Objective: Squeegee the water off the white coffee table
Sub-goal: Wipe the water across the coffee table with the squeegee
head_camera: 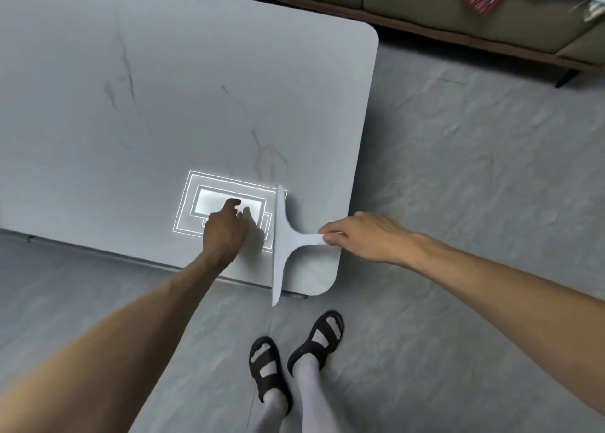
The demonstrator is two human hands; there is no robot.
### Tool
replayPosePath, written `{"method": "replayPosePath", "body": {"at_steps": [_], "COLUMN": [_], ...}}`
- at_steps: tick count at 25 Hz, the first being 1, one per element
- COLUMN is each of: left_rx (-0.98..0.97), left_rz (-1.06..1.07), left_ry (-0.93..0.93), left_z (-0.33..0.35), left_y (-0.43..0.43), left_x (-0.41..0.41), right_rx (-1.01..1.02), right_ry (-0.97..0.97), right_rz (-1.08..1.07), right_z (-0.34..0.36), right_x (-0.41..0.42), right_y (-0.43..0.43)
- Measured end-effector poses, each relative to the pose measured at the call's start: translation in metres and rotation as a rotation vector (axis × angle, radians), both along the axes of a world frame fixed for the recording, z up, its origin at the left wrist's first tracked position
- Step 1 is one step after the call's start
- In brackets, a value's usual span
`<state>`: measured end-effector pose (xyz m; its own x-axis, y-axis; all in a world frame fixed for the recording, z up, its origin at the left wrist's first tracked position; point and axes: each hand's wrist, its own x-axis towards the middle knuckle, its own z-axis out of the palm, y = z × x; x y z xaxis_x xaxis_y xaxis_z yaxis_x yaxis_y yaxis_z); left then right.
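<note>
Squeegee (281, 236): being pinched by right hand (366, 236), blade across near-right corner of coffee table (163, 88), presumably to shed water; left hand (224, 233) being braced, empty.

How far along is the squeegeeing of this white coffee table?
Done: unclear; no puddles show on the coffee table, only grey veins and a light reflection. In hand: the right hand pinches the squeegee by its handle, blade at the near right corner, overhanging the near edge; the left hand rests on the top. Left: cannot be told.
</note>
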<state>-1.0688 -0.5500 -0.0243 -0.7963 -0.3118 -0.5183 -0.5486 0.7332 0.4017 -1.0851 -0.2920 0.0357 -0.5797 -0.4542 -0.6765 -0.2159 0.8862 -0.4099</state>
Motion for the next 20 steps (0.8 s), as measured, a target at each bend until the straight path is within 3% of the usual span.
{"method": "replayPosePath", "body": {"at_steps": [7,13,16,20], "left_rx": [0.030,-0.050,-0.104,-0.032], "left_rz": [-0.026,-0.068,-0.088,0.099], "left_ry": [-0.022,0.069,-0.046,-0.282], "left_z": [-0.013,-0.031,-0.035,-0.036], "left_y": [-0.004,0.048,0.099,0.135], "left_x": [0.072,0.075,0.060,0.030], "right_rx": [0.109,0.159,0.141,0.218], "right_ry": [0.050,0.063,0.106,0.158], "right_rz": [0.362,0.315,0.383,0.326], "right_z": [-0.014,-0.030,-0.030,-0.018], "right_x": [0.001,-0.051,-0.088,-0.152], "right_y": [-0.052,0.004,0.040,0.112]}}
